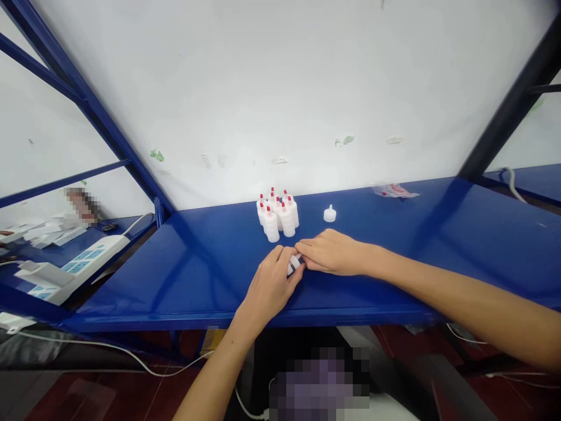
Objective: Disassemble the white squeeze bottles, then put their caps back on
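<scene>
Near the front middle of the blue table (205,263), my left hand (274,280) is wrapped round a small white cap (295,263). My right hand (331,252) meets it from the right, its fingers pinched together at the cap's tip; what they hold there is too small to make out. Just behind my hands stands a tight group of several white bottles (287,222) with red tips, all upright. A lone white cap with a nozzle (330,214) sits upright to the right of the bottles.
A clear plastic bag (395,190) with red pieces lies at the table's back right, by the white wall. Blue posts rise at both sides. At far left are a power strip (92,257) and papers on another table. Cables hang below the front edge.
</scene>
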